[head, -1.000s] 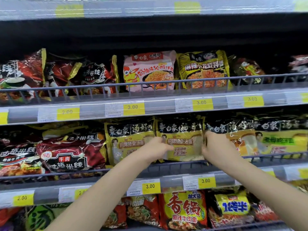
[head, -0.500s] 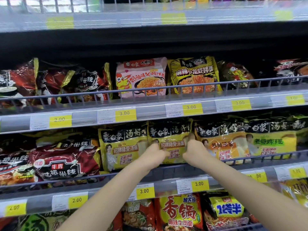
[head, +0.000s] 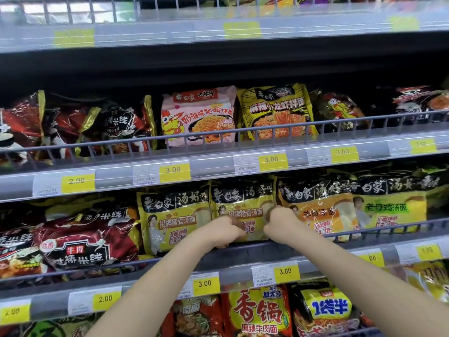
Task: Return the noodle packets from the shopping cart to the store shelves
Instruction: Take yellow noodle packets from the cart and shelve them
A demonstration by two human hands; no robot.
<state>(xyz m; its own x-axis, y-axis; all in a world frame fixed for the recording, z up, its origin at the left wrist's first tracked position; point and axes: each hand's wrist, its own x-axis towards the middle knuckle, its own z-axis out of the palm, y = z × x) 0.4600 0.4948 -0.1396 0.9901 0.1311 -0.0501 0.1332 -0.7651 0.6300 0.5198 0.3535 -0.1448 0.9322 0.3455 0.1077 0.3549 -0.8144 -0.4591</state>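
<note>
Both arms reach up to the middle shelf (head: 243,249) of a shop's noodle aisle; the left hand (head: 224,231) and the right hand (head: 279,223) are closed with fingers curled, side by side but apart, pressed against the lower half of a yellow-and-black noodle packet (head: 243,200) that stands upright behind the grey wire rail (head: 388,229); each hand appears to pinch the wrapper, though the fingertips are hidden, so the grip itself cannot be told for certain; just left of this packet stands a matching yellow packet (head: 172,215), and to its right an orange-labelled packet (head: 318,210) and a green-labelled packet (head: 388,207) of the same brand; dark red rice-noodle bags (head: 80,242) lie tilted at the left end of the same shelf; the shelf above (head: 218,164) carries a pink packet (head: 199,115) beside a yellow-and-black one (head: 274,110), with darker bags to either side, all behind their own rail; yellow price tags (head: 273,161) marked 3.00 and 2.00 run along the grey shelf edges; the lowest shelf shows a red-and-yellow packet (head: 257,310) and a blue-lettered packet (head: 328,305); the top shelf edge (head: 243,30) is pale and blurred; the shopping cart is out of view.
</note>
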